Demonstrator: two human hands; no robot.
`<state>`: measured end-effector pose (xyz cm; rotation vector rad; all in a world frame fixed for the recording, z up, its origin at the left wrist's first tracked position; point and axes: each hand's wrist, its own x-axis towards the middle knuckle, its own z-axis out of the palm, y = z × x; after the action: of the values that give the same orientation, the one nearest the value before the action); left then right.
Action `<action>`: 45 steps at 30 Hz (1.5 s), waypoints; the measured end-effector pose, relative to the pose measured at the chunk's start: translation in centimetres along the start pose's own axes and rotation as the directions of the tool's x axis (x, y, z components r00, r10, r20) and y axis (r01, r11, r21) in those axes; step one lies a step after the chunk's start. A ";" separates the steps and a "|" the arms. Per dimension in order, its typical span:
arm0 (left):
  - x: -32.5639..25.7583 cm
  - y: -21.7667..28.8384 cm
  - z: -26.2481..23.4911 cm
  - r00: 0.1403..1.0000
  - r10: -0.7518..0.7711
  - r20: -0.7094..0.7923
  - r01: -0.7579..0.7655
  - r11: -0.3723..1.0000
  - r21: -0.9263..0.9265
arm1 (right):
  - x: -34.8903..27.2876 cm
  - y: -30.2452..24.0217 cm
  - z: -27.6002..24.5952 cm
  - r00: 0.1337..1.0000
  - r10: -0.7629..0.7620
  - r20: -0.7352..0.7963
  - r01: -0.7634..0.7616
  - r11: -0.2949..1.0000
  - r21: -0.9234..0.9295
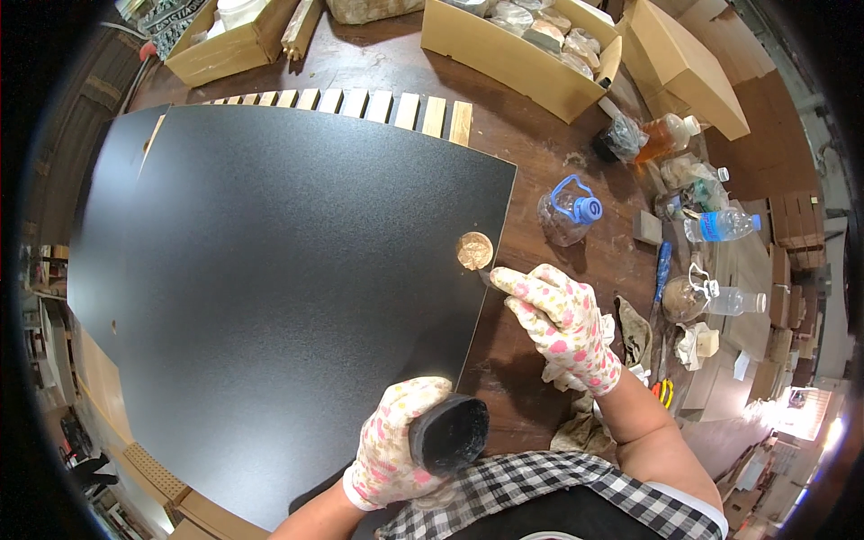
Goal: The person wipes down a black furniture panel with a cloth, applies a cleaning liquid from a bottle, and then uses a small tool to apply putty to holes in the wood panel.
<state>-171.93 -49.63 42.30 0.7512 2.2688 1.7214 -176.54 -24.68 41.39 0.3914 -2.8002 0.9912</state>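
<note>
Nearest to me is my left hand (394,443), in a white glove with pink flowers, and its fingers are closed fully around a small dark container (449,434) with the open mouth turned to the right; I hold it low, close to my checked apron, just at the near edge of the big black board (270,270). This board lies flat over the brown worktable (531,162) and covers most of it. On the right edge of the board I see a round patch of tan filler paste (474,249), half on the board and half over the edge. My right hand (562,319), in the same kind of glove, pinches a thin small tool (485,276) between thumb and first fingers, and the tip is just below the patch, almost touching it. I judge that I am in the filling step: the paste is already laid on the spot and now it must be pressed and levelled. The next move, I think, needs a steady tip, flat strokes over the patch, and the container near for more paste. Farther right, well apart, stand a clear plastic jug with blue cap (567,211) and some water bottles (720,226).
</note>
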 end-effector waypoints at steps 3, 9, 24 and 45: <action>0.1 0.2 0.0 1.000 -0.018 -0.001 0.018 1.000 0.001 | 0.1 -0.2 0.3 0.998 -0.044 -0.049 0.046 0.999 0.028; 0.6 0.8 -0.4 1.000 0.008 0.027 -0.009 0.999 0.035 | 0.1 0.0 0.3 0.996 -0.087 -0.031 0.086 0.996 -0.022; 0.5 0.8 -0.3 1.000 -0.004 0.028 0.003 0.999 0.033 | 0.3 0.3 0.3 0.996 -0.090 -0.002 0.090 0.996 -0.008; 0.6 0.8 -0.5 0.999 -0.002 0.046 0.001 0.999 0.038 | 0.5 0.1 0.8 0.997 -0.079 -0.026 0.079 0.997 0.006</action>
<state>-172.41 -49.57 43.25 0.7882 2.2771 1.6470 -177.11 -25.22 40.86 0.4828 -2.7355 0.9825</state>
